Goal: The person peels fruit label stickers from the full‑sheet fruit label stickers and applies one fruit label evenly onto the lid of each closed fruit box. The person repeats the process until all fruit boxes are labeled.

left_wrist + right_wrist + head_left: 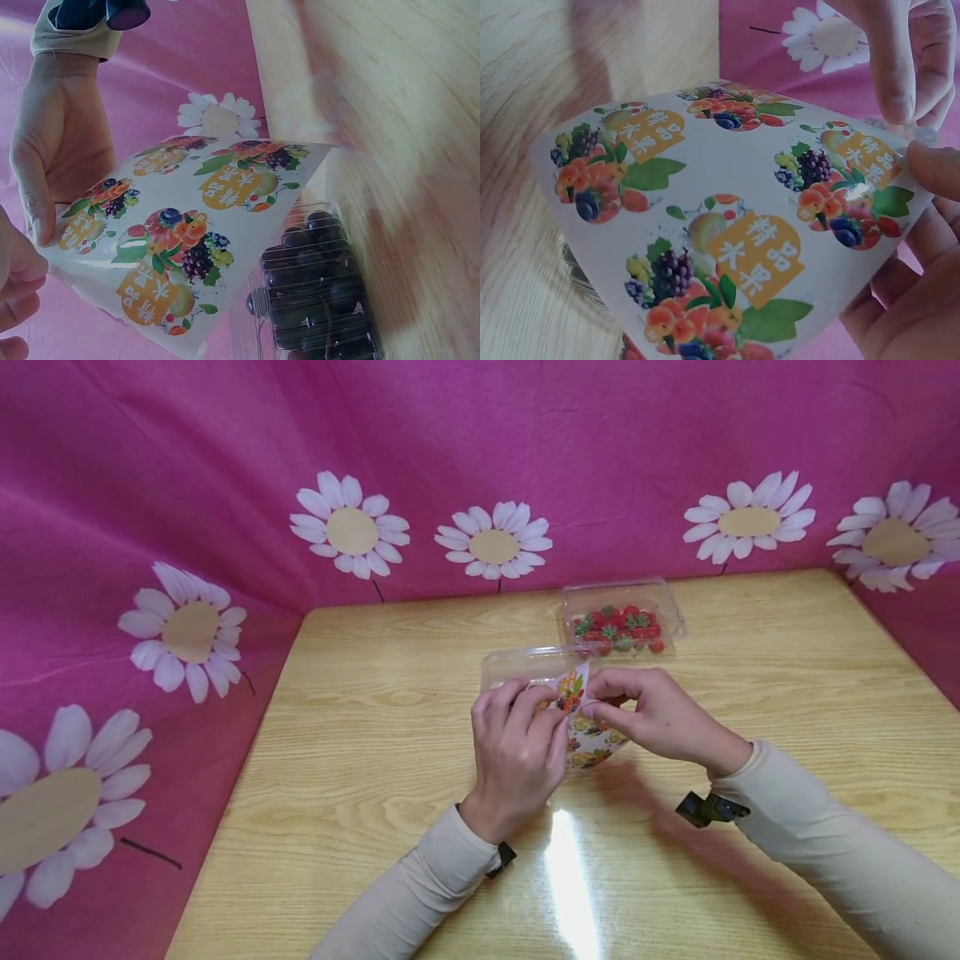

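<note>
White fruit-sticker sheet (176, 240), pinched by left hand (519, 752) and right hand (666, 713) (boxed strawberries (619, 627) beyond). Likely peeling step; next move calls for slow, tear-free separation.

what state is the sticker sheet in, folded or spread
Spread, though bowed: both wrist views show the sticker sheet opened out.

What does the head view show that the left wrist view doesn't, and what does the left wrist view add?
Only the head view shows the strawberries in their clear plastic container, and the left sleeve.

Only the left wrist view clearly shows the dark round fruit, probably grapes, packed in clear plastic.

Both show the sheet of fruit stickers, the left hand, the right hand, the wooden table and the pink daisy-print cloth.
</note>
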A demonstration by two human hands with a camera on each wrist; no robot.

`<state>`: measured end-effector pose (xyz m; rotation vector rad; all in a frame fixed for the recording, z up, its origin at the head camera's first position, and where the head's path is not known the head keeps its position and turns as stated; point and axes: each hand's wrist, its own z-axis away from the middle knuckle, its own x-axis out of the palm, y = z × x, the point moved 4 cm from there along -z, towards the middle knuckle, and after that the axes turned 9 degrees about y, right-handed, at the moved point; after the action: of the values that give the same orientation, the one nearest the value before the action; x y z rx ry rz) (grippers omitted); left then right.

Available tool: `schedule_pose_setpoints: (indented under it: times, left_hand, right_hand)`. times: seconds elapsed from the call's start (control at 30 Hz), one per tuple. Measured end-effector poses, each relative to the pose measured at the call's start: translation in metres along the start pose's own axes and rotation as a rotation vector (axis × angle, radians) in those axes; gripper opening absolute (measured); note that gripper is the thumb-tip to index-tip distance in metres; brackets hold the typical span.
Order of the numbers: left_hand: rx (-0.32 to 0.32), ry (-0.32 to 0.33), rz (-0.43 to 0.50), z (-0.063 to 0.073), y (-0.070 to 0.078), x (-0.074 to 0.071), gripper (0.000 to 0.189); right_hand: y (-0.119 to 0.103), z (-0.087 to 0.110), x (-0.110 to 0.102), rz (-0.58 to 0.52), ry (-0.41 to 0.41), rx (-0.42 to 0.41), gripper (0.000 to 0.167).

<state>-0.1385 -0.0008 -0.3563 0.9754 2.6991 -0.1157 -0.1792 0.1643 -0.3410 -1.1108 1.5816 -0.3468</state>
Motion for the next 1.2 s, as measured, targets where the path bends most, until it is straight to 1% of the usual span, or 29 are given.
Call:
schedule_pose_setpoints:
  times: [0.27,0.53,0.67,0.9,1.2]
  left_hand:
    - [-0.013,0.011,0.004,0.000,-0.001,-0.002,0.009]
    - [-0.048,0.014,0.026,-0.001,-0.004,-0.005,0.007]
    - [-0.049,0.016,0.038,-0.001,-0.004,-0.007,0.007]
    - [-0.049,0.033,0.045,-0.003,-0.004,-0.010,0.008]
    - [-0.071,0.050,0.063,-0.005,-0.006,-0.014,0.007]
  right_hand:
    - [0.000,0.001,-0.001,-0.026,-0.016,0.030,0.009]
    - [-0.001,0.001,-0.003,-0.023,-0.011,0.044,0.007]
    - [-0.002,0.000,-0.004,-0.027,0.002,0.032,0.006]
    - [-0.004,0.000,-0.006,-0.050,0.026,-0.015,0.008]
    - [-0.005,-0.001,-0.009,-0.050,0.035,-0.022,0.008]
